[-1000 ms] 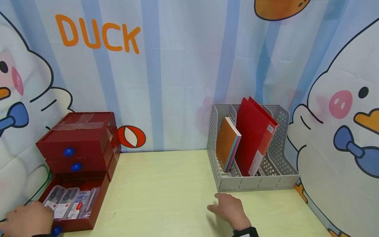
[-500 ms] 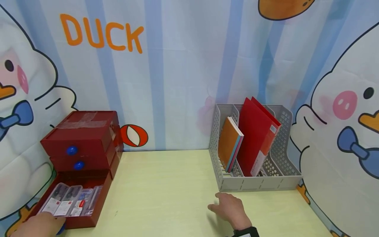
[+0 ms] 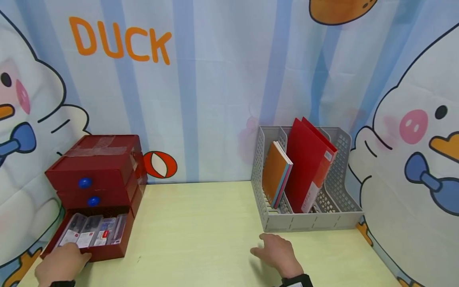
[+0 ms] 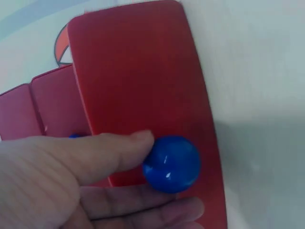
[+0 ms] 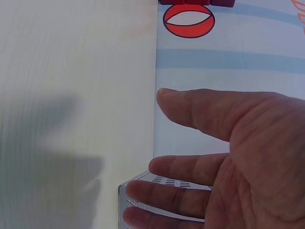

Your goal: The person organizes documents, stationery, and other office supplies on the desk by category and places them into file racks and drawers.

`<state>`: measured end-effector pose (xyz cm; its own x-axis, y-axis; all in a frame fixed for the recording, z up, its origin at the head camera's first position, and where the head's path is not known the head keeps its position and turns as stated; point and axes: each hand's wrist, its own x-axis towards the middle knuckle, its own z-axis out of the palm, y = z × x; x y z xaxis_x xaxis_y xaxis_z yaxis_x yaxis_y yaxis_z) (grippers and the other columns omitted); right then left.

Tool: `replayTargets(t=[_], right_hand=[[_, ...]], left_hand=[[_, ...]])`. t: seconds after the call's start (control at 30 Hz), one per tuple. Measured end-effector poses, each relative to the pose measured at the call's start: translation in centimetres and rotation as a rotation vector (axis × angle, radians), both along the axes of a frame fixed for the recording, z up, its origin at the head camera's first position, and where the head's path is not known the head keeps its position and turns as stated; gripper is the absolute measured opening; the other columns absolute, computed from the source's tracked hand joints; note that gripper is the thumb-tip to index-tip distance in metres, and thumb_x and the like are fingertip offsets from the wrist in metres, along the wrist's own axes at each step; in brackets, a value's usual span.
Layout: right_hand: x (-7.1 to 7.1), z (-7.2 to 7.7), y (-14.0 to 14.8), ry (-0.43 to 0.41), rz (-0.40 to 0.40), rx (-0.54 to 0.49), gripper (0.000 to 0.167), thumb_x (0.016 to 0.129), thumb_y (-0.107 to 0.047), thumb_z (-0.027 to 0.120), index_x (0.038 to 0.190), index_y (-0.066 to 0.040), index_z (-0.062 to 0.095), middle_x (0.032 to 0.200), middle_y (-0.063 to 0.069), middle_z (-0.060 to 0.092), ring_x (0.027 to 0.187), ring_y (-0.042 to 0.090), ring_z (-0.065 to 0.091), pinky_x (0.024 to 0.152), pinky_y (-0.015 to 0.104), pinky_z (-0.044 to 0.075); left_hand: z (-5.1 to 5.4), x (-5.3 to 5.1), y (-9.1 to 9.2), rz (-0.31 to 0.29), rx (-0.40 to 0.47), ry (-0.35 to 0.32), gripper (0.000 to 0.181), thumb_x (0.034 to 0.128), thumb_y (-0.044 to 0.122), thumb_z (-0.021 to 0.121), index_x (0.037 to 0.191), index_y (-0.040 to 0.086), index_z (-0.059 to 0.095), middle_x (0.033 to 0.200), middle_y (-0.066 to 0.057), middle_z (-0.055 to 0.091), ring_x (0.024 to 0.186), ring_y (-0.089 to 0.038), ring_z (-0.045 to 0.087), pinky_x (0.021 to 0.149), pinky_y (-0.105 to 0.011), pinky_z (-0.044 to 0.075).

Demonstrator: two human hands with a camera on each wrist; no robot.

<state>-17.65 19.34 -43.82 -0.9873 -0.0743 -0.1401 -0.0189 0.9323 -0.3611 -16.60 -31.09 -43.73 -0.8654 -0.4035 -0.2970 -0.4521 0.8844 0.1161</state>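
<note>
At the lower left, a dark red chest (image 3: pixel 93 163) has its bottom drawer (image 3: pixel 111 252) pulled out. Several clear plastic cases with white labels (image 3: pixel 86 238) lie side by side in that drawer. My left hand (image 3: pixel 61 264) is at the drawer's front. The left wrist view shows its thumb and fingers pinching the round blue knob (image 4: pixel 172 164) on the red drawer front (image 4: pixel 138 71). My right hand (image 3: pixel 277 255) hovers over the table in front of a grey file rack (image 3: pixel 312 222), holding nothing. Its thumb and fingers (image 5: pixel 190 169) are spread apart.
The rack holds orange-covered notebooks (image 3: pixel 274 175) and a red folder (image 3: pixel 308 163), both leaning. Two more blue knobs (image 3: pixel 85 183) mark the chest's upper drawers. A pale table (image 3: pixel 193 223) lies between chest and rack, with a duck-print curtain (image 3: pixel 222 87) behind.
The bottom drawer has slid partway inward, away from me, with my left hand moving along at its front. My right hand has stayed in place.
</note>
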Motion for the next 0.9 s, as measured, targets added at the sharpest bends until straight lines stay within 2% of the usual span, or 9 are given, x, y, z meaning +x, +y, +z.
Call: replayTargets(t=[0.13,0.37,0.53,0.67,0.8,0.9], right_hand=[[0.2,0.0,0.1,0.019,0.003,-0.003,0.05,0.084,-0.035,0.074,0.116,0.002,0.067,0.112,0.018,0.068,0.107,0.041,0.061,0.09,0.061,0.044],[0.3,-0.2,-0.2,0.022,0.013,-0.007,0.049,0.084,-0.034,0.075,0.115,0.003,0.067,0.11,0.017,0.069,0.106,0.041,0.062,0.089,0.06,0.045],[0.4,-0.3,-0.5,0.016,0.033,-0.004,0.048,0.084,-0.034,0.075,0.114,0.003,0.068,0.107,0.017,0.069,0.104,0.04,0.063,0.087,0.059,0.046],[0.4,-0.4,-0.6,0.004,0.038,-0.003,0.049,0.084,-0.033,0.075,0.114,0.004,0.067,0.108,0.017,0.069,0.104,0.041,0.062,0.087,0.059,0.046],[0.5,-0.5,-0.7,0.004,0.035,0.002,0.049,0.083,-0.034,0.075,0.114,0.004,0.067,0.108,0.018,0.069,0.105,0.041,0.062,0.087,0.059,0.046],[0.5,-0.5,-0.6,0.012,0.034,0.003,0.049,0.083,-0.034,0.075,0.114,0.003,0.068,0.108,0.017,0.068,0.104,0.041,0.062,0.086,0.059,0.046]], left_hand=[[0.1,-1.5,0.4,0.018,-0.012,0.059,0.042,0.0902,0.026,0.069,0.096,-0.015,0.059,0.08,-0.022,0.059,0.072,-0.036,0.054,0.074,-0.053,0.053],[0.2,-4.9,-0.1,-0.041,-0.009,0.144,0.043,0.0891,0.027,0.068,0.095,-0.015,0.06,0.082,-0.026,0.061,0.071,-0.037,0.057,0.071,-0.056,0.054],[-0.5,-6.8,-0.7,-0.06,0.009,0.188,0.036,0.091,0.023,0.062,0.09,-0.013,0.062,0.081,-0.025,0.062,0.071,-0.038,0.06,0.069,-0.057,0.053],[-1.0,-7.3,-0.8,-0.084,0.031,0.196,0.033,0.093,0.02,0.059,0.092,-0.013,0.061,0.083,-0.028,0.062,0.074,-0.041,0.062,0.07,-0.058,0.052],[-0.9,-7.3,-0.5,-0.102,0.048,0.189,0.039,0.0934,0.021,0.059,0.101,-0.018,0.054,0.093,-0.034,0.06,0.083,-0.046,0.061,0.075,-0.059,0.053],[-0.8,-7.3,-0.2,-0.083,0.041,0.184,0.047,0.0924,0.022,0.06,0.107,-0.021,0.047,0.098,-0.037,0.058,0.088,-0.05,0.06,0.078,-0.06,0.051]])
